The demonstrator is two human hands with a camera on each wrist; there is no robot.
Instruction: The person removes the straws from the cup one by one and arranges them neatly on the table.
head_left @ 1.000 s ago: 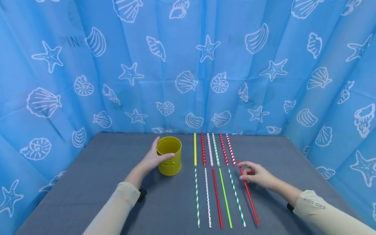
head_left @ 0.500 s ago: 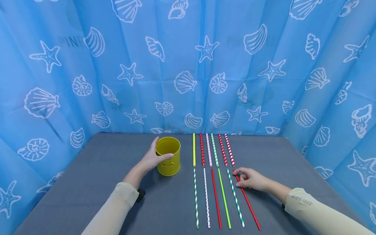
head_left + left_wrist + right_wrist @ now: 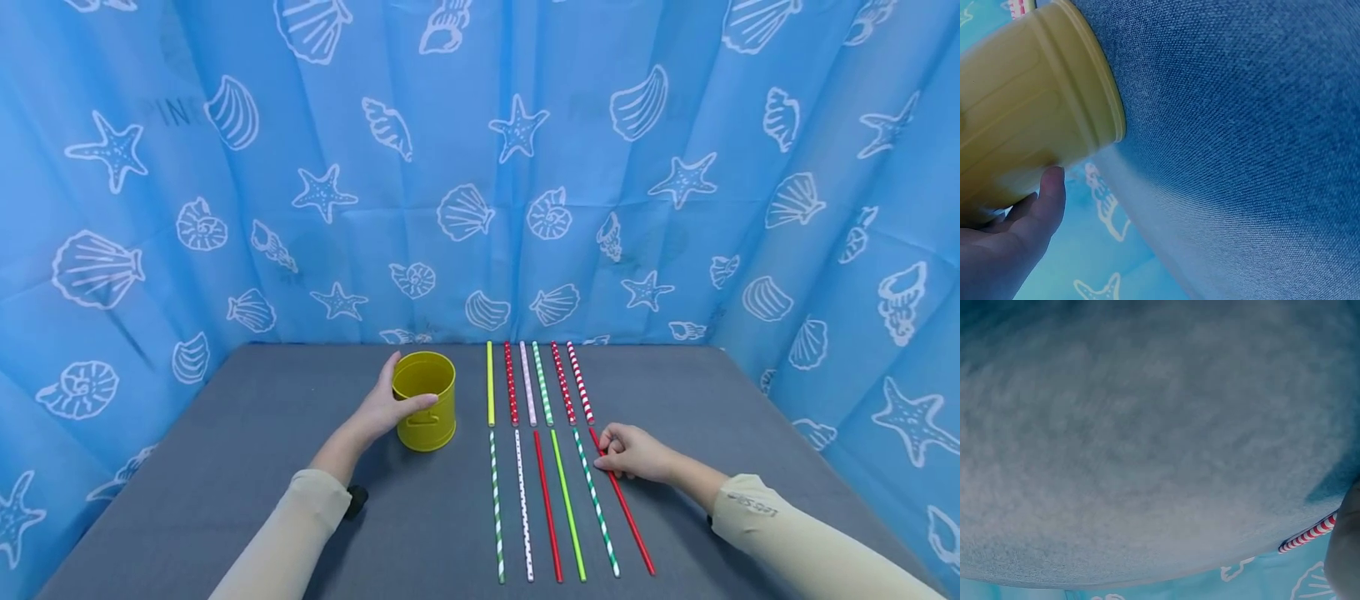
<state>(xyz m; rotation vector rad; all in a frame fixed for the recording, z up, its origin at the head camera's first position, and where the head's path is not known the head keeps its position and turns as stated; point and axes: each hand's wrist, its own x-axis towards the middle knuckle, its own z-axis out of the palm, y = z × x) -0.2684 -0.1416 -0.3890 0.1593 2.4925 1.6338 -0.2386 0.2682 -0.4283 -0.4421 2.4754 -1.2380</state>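
Note:
My left hand (image 3: pixel 378 412) grips the yellow metal bucket (image 3: pixel 427 429), the thumb along its near rim and the fingers around its left side. The bucket's wall (image 3: pixel 1029 94) and the hand's fingers also show in the left wrist view. At the right end of the near row, my right hand (image 3: pixel 637 454) pinches a plain red paper straw (image 3: pixel 630 517) near its far end. This straw slants beside a green-and-white striped straw (image 3: pixel 597 504). In the right wrist view only a dark edge of the hand (image 3: pixel 1346 550) shows, next to a red-and-white striped straw (image 3: pixel 1310 534).
Two rows of straws lie on the grey tablecloth (image 3: pixel 262 467): a far row with a yellow straw (image 3: pixel 491 383) at its left end, and a near row with a plain red straw (image 3: pixel 548 508) and a lime green straw (image 3: pixel 567 504). A blue seashell curtain (image 3: pixel 465 275) hangs behind.
The right hand has moved left and nearer the person, bringing the red straw down beside the near row. The left hand has stayed on the bucket; the view has shifted slightly.

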